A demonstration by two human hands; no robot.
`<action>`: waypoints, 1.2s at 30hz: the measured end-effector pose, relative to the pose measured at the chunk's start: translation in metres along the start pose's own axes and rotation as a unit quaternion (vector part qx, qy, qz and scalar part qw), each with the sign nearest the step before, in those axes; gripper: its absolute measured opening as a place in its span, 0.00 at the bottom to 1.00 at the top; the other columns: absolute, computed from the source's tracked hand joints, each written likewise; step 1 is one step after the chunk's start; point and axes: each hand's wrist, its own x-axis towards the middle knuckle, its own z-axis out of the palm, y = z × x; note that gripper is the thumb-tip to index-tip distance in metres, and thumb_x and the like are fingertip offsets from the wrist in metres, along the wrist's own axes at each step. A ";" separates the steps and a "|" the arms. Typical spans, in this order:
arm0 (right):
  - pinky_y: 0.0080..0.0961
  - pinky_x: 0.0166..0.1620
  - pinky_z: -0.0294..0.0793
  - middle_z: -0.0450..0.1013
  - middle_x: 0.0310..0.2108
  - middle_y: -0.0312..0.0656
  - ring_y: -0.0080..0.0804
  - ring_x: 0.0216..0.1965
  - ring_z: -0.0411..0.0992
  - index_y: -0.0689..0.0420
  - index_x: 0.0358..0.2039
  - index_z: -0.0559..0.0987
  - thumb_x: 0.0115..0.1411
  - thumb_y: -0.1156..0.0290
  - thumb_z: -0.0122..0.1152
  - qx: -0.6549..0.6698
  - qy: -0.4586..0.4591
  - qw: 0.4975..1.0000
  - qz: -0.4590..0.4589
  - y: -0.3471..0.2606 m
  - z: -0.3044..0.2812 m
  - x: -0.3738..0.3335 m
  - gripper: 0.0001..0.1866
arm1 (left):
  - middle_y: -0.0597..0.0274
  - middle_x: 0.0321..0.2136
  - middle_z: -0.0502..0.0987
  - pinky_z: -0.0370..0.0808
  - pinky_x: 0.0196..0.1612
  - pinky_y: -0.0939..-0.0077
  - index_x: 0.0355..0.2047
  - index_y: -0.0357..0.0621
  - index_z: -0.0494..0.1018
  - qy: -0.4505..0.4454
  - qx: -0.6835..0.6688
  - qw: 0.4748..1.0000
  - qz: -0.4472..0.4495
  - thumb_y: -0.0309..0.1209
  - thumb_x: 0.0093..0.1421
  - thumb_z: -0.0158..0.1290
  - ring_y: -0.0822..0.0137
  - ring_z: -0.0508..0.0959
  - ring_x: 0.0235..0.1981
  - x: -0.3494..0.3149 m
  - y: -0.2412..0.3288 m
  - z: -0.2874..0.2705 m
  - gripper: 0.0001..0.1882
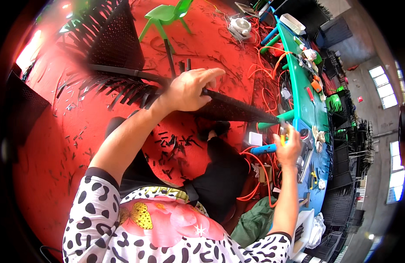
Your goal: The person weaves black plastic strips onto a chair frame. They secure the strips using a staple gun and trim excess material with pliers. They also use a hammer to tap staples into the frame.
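A black woven panel (231, 108) with loose strips fanning out at its left stands in front of me, above my lap. My left hand (191, 90) is closed over its top edge, with the index finger pointing right. By the panel's right end, near the table's edge, my right hand (289, 148) is closed around a small yellow-handled tool (282, 139). The fingers hide most of that tool, so its exact kind does not show. Another black woven piece (114, 44) with loose strips rises at the upper left.
A long green and blue table (305, 87) runs along my right, bearing tools and yellow-handled pliers (314, 177). Orange hoses (268, 168) trail below it. A green chair (165, 14) and a white fan (240, 27) stand farther off. Black scraps litter the red floor (97, 118).
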 end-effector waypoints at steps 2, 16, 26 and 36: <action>0.43 0.46 0.69 0.71 0.41 0.52 0.53 0.43 0.69 0.59 0.49 0.70 0.49 0.57 0.67 -0.057 -0.008 0.994 0.094 0.060 -0.016 -0.031 0.30 | 0.59 0.33 0.75 0.72 0.44 0.69 0.56 0.39 0.62 0.016 -0.084 0.996 0.000 0.20 0.43 0.59 0.61 0.76 0.37 0.002 -0.005 0.004 0.37; 0.35 0.51 0.69 0.73 0.43 0.50 0.44 0.46 0.72 0.63 0.49 0.72 0.52 0.71 0.63 0.076 0.019 0.974 0.212 0.087 -0.030 -0.072 0.23 | 0.53 0.51 0.71 0.55 0.62 0.66 0.61 0.38 0.58 0.145 -0.321 0.935 -0.041 0.37 0.63 0.47 0.62 0.66 0.57 -0.007 -0.017 0.000 0.28; 0.35 0.41 0.72 0.74 0.32 0.46 0.45 0.36 0.73 0.61 0.36 0.77 0.46 0.70 0.68 0.288 -0.004 0.950 -0.123 -0.195 0.037 0.073 0.16 | 0.46 0.55 0.65 0.53 0.63 0.62 0.62 0.33 0.52 0.126 -0.337 0.933 -0.027 0.41 0.62 0.48 0.58 0.63 0.59 -0.020 -0.005 0.004 0.34; 0.20 0.37 0.70 0.73 0.28 0.38 0.24 0.31 0.72 0.62 0.28 0.77 0.51 0.80 0.61 0.552 -0.039 0.832 0.040 -0.196 0.059 0.056 0.03 | 0.49 0.41 0.73 0.71 0.46 0.58 0.38 0.35 0.73 0.163 -0.045 0.955 0.246 0.30 0.44 0.56 0.49 0.74 0.44 -0.043 0.039 0.016 0.19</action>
